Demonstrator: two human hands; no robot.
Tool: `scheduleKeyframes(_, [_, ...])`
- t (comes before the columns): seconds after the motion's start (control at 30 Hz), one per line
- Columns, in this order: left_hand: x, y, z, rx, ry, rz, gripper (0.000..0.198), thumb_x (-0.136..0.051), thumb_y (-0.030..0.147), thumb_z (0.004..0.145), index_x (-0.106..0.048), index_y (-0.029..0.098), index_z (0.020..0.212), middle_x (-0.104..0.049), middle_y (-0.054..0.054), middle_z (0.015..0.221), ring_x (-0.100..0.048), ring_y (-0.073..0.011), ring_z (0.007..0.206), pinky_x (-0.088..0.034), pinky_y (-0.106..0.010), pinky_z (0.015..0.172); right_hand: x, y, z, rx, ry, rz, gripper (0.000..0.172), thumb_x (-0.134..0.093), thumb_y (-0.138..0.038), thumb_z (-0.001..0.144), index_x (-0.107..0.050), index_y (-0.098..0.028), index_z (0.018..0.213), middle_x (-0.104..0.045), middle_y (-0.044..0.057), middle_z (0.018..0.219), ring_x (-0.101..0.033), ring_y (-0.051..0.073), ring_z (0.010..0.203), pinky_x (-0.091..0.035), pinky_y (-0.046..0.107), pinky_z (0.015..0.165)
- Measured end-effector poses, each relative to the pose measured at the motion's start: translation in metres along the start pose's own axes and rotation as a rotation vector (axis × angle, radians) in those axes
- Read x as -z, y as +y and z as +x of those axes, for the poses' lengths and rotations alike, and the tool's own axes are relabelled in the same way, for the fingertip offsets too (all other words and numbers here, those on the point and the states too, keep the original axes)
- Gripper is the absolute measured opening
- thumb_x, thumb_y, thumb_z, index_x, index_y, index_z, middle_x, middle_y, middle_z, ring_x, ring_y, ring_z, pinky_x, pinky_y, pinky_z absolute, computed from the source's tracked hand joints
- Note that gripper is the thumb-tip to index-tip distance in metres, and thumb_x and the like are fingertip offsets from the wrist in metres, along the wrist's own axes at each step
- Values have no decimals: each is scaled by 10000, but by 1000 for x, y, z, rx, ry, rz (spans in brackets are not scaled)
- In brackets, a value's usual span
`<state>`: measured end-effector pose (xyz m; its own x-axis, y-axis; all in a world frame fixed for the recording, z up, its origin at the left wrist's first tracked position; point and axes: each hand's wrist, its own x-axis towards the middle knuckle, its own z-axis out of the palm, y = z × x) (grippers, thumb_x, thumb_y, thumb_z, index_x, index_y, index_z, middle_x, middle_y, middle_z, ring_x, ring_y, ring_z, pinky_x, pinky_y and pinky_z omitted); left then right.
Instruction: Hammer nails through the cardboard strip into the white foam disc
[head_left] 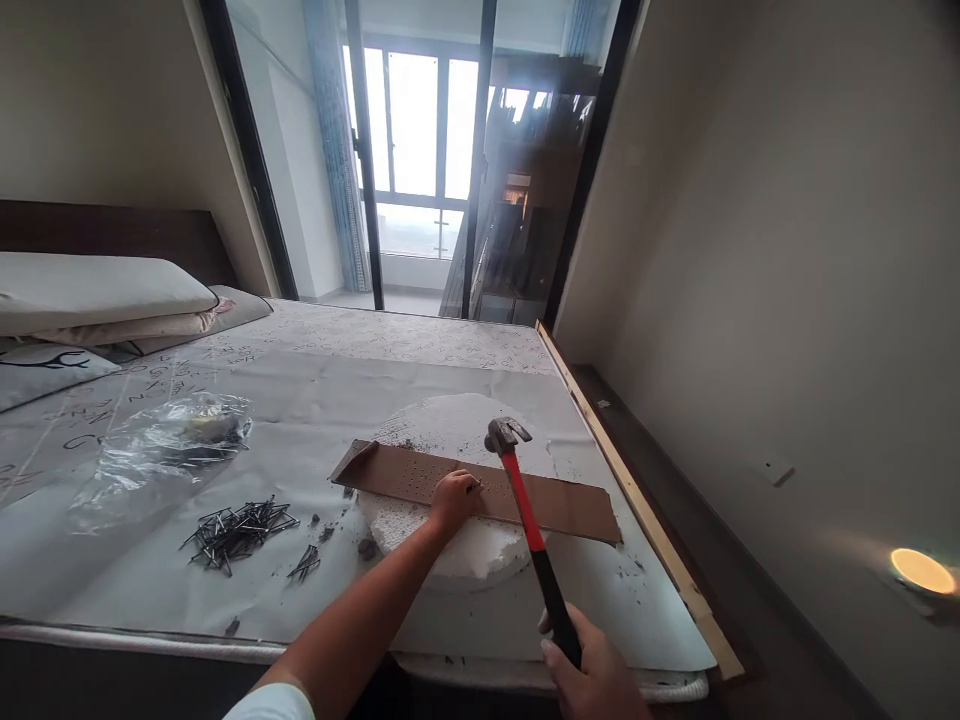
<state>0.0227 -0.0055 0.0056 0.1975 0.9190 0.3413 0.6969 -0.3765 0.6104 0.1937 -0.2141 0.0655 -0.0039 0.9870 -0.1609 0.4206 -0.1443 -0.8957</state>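
1. The hammer (534, 530) runs lengthwise from our right grip (592, 672) up and leftward, its head farthest from us above the brown strip (397, 477).
2. Our right grip is closed fully round the black handle end, low and near us.
3. Our left grip (452, 498), arm stretched forward, rests on the strip just left of the hammer, fingertips pinched; what they pinch is too small to tell.
4. Nails (236, 530) lie well left of it.

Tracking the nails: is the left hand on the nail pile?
No, the left hand rests on the board, apart from the nail pile.
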Motion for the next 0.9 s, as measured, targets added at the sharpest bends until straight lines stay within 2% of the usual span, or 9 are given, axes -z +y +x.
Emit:
scheduleKeyframes(0.2, [-1,-2,1,12,12,-7,182,-566,204,726,-624,168,557,-588,-26,650,-530,-133,627,-355,-235,586,-2,1,3,-50,-15,-60,52,-414,-237,666,-446,-201,649,-436,-18,577,-430,149,575,-333,247,553])
scheduleKeyframes(0.37, [-1,-3,1,-15,2,5,181,-541,217,744,-646,176,602,-603,-28,677,-540,-138,653,-360,-241,604,0,1,4,33,48,-82,102,-389,-267,706,-461,-199,730,-476,-9,604,-464,163,591,-348,255,581])
scheduleKeyframes(0.53, [1,-3,1,-5,0,46,210,-539,193,726,-626,173,536,-574,-28,628,-518,-138,612,-359,-246,576,-5,4,10,-20,-123,-72,38,-404,-208,678,-427,-196,650,-465,-3,624,-451,153,619,-327,243,565])
scheduleKeyframes(0.6, [1,-3,0,-3,-10,32,221,-530,194,728,-630,178,532,-582,-32,644,-518,-138,612,-370,-250,578,-6,3,10,-15,-99,-74,43,-404,-222,689,-422,-199,658,-422,-23,590,-426,140,571,-306,239,530])
scheduleKeyframes(0.73, [1,-3,-2,2,-3,-21,158,-522,178,705,-677,197,685,-619,-31,733,-551,-147,692,-406,-259,648,-4,-2,6,31,23,-68,76,-402,-252,712,-456,-200,725,-449,-26,572,-450,149,553,-334,246,547])
scheduleKeyframes(0.8, [3,-4,-2,8,34,-93,210,-511,131,658,-663,194,789,-622,-29,776,-555,-146,718,-415,-257,663,-4,-1,8,10,11,-81,77,-412,-237,705,-470,-195,733,-499,-3,617,-484,163,599,-358,249,582])
scheduleKeyframes(0.9, [7,-8,2,79,109,-315,289,-459,92,595,-589,171,841,-602,-26,777,-552,-130,697,-429,-244,638,-8,5,17,-75,-62,-89,79,-407,-163,669,-481,-179,692,-542,31,677,-504,174,669,-372,253,625])
